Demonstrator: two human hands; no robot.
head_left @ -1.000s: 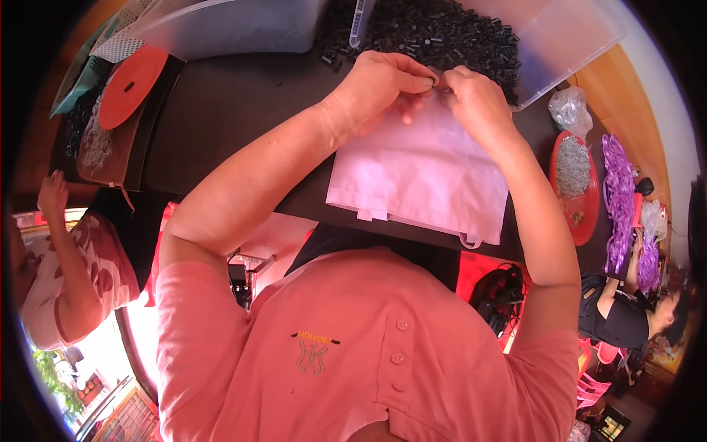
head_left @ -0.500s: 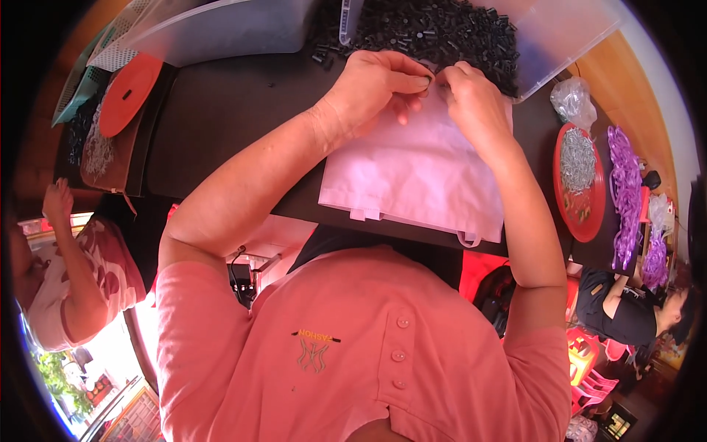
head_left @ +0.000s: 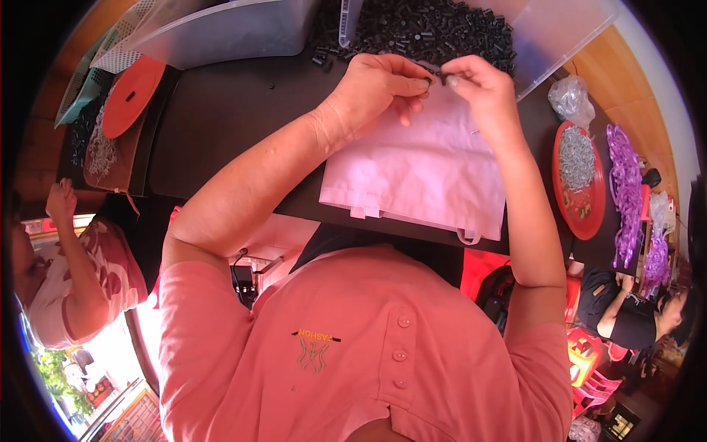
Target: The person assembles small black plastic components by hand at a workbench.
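Observation:
Over the far end of a pink cloth, my two hands meet almost fingertip to fingertip. My left hand pinches a small dark piece between thumb and forefinger, its other fingers curled loosely below. Closed in a pinch too, my right hand holds a small black cylindrical piece at its fingertips. Whether the two pieces touch cannot be made out. Just beyond the hands lies a heap of small black cylinders.
A translucent plastic bin stands at the far left. On the right are a red plate of small silvery metal parts, a clear plastic bag and purple strands. An orange-red plate lies left. Other people sit on both sides.
My right hand has turned and drawn slightly right, uncovering the black piece at its fingertips. The left hand has hardly moved and keeps its pinch.

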